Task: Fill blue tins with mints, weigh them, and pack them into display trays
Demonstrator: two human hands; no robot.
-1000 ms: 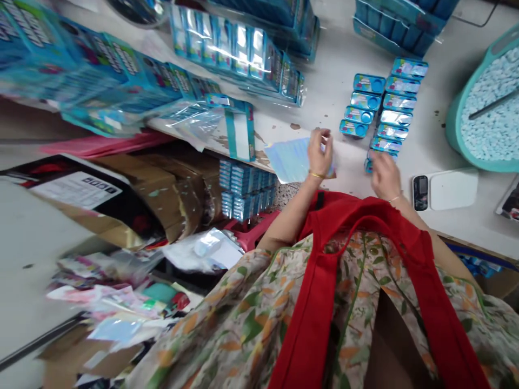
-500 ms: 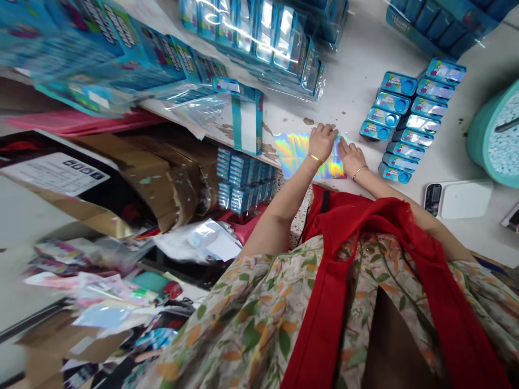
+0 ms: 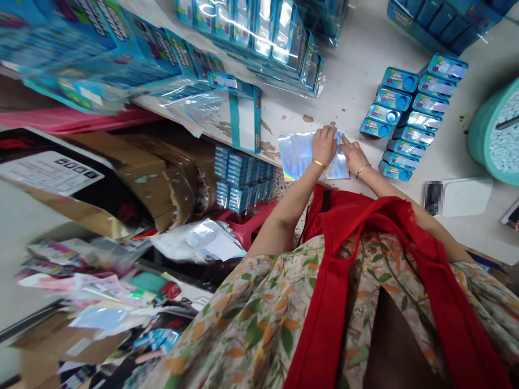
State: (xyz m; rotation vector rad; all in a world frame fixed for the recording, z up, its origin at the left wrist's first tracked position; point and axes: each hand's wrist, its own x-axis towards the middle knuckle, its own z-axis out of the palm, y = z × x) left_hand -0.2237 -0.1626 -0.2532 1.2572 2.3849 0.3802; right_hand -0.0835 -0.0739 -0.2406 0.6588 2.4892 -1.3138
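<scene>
Fingers touch a shiny sheet, tins nearby, turquoise tub beyond.

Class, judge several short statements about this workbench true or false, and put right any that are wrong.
1. The left hand is over the shiny sheet. True.
2. The right hand is beside the tub. False: it is at the sheet's right edge.
3. The tub holds pale blue pieces. True.
4. The loose blue cases are in one row. False: there are two rows.
5. The white device lies right of both hands. True.
</scene>
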